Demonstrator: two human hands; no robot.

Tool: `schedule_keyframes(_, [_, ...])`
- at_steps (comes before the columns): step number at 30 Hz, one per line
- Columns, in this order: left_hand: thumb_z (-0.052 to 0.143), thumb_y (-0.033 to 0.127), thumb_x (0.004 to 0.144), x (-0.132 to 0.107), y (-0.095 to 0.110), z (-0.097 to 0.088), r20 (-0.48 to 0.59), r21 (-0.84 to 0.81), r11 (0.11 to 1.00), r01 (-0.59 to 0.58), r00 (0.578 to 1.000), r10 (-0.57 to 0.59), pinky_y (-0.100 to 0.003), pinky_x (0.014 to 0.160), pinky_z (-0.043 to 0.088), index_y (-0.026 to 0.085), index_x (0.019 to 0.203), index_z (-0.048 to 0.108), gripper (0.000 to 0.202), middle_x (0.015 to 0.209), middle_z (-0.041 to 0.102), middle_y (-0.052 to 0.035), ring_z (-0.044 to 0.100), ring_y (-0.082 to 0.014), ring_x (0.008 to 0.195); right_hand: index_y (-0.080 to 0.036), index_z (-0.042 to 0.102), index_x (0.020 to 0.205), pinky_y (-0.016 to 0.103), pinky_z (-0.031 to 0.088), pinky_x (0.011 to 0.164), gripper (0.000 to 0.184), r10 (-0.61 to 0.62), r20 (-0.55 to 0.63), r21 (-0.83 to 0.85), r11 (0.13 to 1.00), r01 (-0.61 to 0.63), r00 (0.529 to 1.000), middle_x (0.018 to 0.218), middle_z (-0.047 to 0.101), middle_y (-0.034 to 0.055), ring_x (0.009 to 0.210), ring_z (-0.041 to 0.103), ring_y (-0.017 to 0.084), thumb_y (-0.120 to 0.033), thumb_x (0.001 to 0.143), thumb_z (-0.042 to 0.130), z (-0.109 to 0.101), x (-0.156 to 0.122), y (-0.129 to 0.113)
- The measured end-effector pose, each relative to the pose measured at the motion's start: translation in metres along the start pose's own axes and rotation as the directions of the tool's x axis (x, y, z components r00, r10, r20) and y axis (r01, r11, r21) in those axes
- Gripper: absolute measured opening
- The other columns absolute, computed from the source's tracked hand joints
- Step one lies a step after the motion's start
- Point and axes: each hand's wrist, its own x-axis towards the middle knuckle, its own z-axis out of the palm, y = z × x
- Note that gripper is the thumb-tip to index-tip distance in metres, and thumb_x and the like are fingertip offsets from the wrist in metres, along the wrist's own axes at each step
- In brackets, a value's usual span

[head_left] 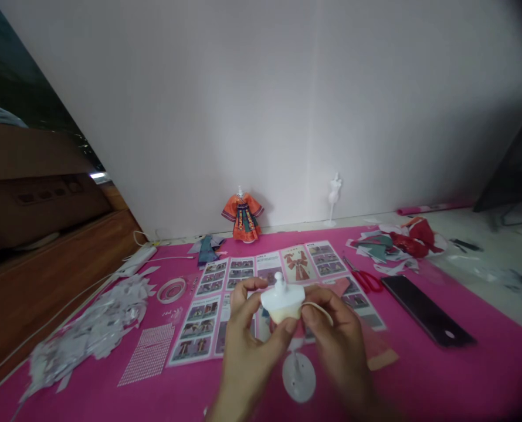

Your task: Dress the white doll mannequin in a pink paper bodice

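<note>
Between my hands is a small white mannequin (282, 298) on a round white base (299, 378). A cream band of fabric (284, 313) wraps its chest, with something pinkish-red below it. My left hand (254, 346) is closed around the mannequin's left side in view, thumb pressed on the front. My right hand (338, 331) pinches a loose cream strip (321, 309) at the other side of the torso. An instruction sheet (217, 310) with printed pictures lies behind, partly covered by my hands.
A doll-size orange robe (243, 217) on a stand and a bare white mannequin (335, 196) stand by the wall. Red-handled scissors (369, 282), a dark flat case (428, 310) and fabric scraps (413, 237) lie right. White scraps (94, 322), a tape roll (172, 290) and a gem sheet (149, 353) lie left.
</note>
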Motion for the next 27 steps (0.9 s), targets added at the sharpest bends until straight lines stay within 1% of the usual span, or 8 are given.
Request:
schedule_keyframes(2, [0.077,0.038,0.066,0.001,0.004,-0.004,0.056,-0.117,0.992,0.047,0.998,-0.040,-0.027,0.086,0.040,0.023,0.076,0.072,0.019,0.099,0.055,-0.0054,0.051,-0.0245,0.100,-0.021,0.064,0.069,0.020,0.047,0.054,0.015,-0.021,0.028,-0.024,0.999,0.022,0.999,0.073,0.065,0.0000,0.059,0.056,0.011,-0.031,0.074,0.074,0.000,-0.003,-0.008])
schedule_keyframes(4, [0.076,0.040,0.066,0.000,0.007,-0.006,0.167,-0.307,0.932,0.191,0.975,-0.145,-0.031,0.085,0.041,0.021,0.080,0.074,0.024,0.091,0.062,-0.0068,0.056,-0.0261,0.094,-0.022,0.065,0.072,0.021,0.049,0.056,0.012,-0.007,0.078,-0.032,0.999,0.009,0.997,0.073,0.064,-0.0001,0.063,0.058,0.012,-0.030,0.075,0.073,-0.001,-0.004,-0.014])
schedule_keyframes(7, [0.077,0.042,0.065,-0.003,0.006,-0.005,0.345,-0.544,0.719,0.432,0.897,-0.278,-0.035,0.078,0.045,0.018,0.083,0.074,0.030,0.076,0.068,-0.0080,0.062,-0.0277,0.083,-0.022,0.067,0.075,0.020,0.047,0.054,0.009,0.037,0.163,-0.054,0.998,-0.029,0.986,0.073,0.061,-0.0007,0.062,0.056,0.011,-0.029,0.078,0.072,-0.006,-0.006,-0.017])
schedule_keyframes(9, [0.079,0.040,0.062,-0.006,0.001,-0.003,0.394,-0.621,0.597,0.507,0.861,-0.321,-0.035,0.076,0.047,0.017,0.079,0.075,0.029,0.069,0.069,-0.0074,0.064,-0.0265,0.077,-0.021,0.068,0.074,0.019,0.046,0.052,0.010,0.059,0.204,-0.090,0.995,-0.042,0.977,0.069,0.058,-0.0012,0.059,0.053,0.010,-0.030,0.079,0.070,-0.010,-0.008,-0.016])
schedule_keyframes(13, [0.083,0.036,0.058,-0.014,-0.013,0.002,0.416,-0.679,0.475,0.560,0.826,-0.380,-0.032,0.077,0.048,0.017,0.074,0.076,0.026,0.066,0.069,-0.0060,0.065,-0.0237,0.075,-0.021,0.069,0.074,0.018,0.045,0.052,0.014,0.117,0.189,-0.156,0.984,-0.088,0.975,0.067,0.057,-0.0010,0.059,0.052,0.010,-0.034,0.079,0.070,-0.020,-0.014,-0.011])
schedule_keyframes(16, [0.082,0.035,0.062,-0.021,-0.021,0.004,0.442,-0.690,0.408,0.597,0.795,-0.416,-0.027,0.071,0.048,0.017,0.075,0.076,0.023,0.071,0.071,-0.0044,0.064,-0.0188,0.071,-0.020,0.069,0.071,0.018,0.045,0.052,0.015,0.124,0.147,-0.203,0.975,-0.093,0.981,0.064,0.058,-0.0006,0.058,0.052,0.010,-0.034,0.075,0.073,-0.025,-0.017,-0.009])
schedule_keyframes(20, [0.079,0.033,0.070,-0.029,-0.031,0.007,0.530,-0.698,0.308,0.646,0.756,-0.384,-0.023,0.067,0.049,0.016,0.080,0.075,0.021,0.075,0.072,-0.0039,0.064,-0.0140,0.068,-0.020,0.068,0.070,0.018,0.045,0.049,0.015,0.167,0.102,-0.185,0.972,-0.147,0.981,0.060,0.059,-0.0013,0.054,0.053,0.010,-0.032,0.071,0.076,-0.029,-0.016,-0.005])
schedule_keyframes(27, [0.079,0.029,0.071,-0.026,-0.042,0.018,0.549,-0.730,0.191,0.656,0.730,-0.406,-0.022,0.071,0.047,0.015,0.082,0.075,0.018,0.079,0.070,-0.0044,0.061,-0.0120,0.070,-0.022,0.065,0.084,0.018,0.045,0.050,0.024,0.216,0.066,-0.147,0.968,-0.205,0.974,0.068,0.062,-0.0021,0.056,0.055,0.009,-0.029,0.068,0.080,-0.035,-0.009,0.010])
